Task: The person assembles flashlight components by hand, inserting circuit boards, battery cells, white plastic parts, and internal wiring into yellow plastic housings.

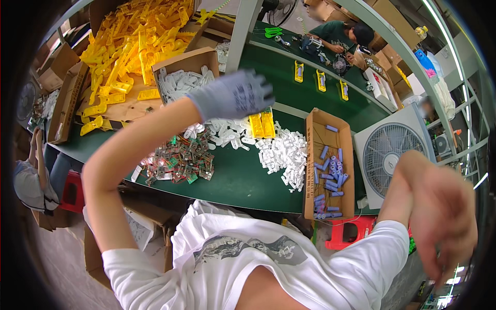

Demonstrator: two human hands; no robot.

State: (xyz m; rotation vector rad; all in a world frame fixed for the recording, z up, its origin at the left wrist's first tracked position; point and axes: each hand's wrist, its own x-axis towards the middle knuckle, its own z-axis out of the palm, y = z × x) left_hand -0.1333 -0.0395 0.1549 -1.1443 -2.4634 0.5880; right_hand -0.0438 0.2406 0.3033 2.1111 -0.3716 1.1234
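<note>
My left hand, in a grey glove, reaches across the bench with its fingers apart. No held thing shows in it. Just below its fingers, two yellow plastic casings lie side by side among white plastic parts. A heap of small white pieces spreads to their right. Closer to my left forearm is a pile of small circuit boards with red wires. My bare right hand is raised at the far right, off the bench beside the fan. Motion blurs its fingers, so their grip cannot be told.
A carton of blue cylindrical cells stands right of the white pieces, with a box fan beyond it. Yellow parts heap up at back left, behind a carton of white parts. Across the bench, a person works near several yellow casings.
</note>
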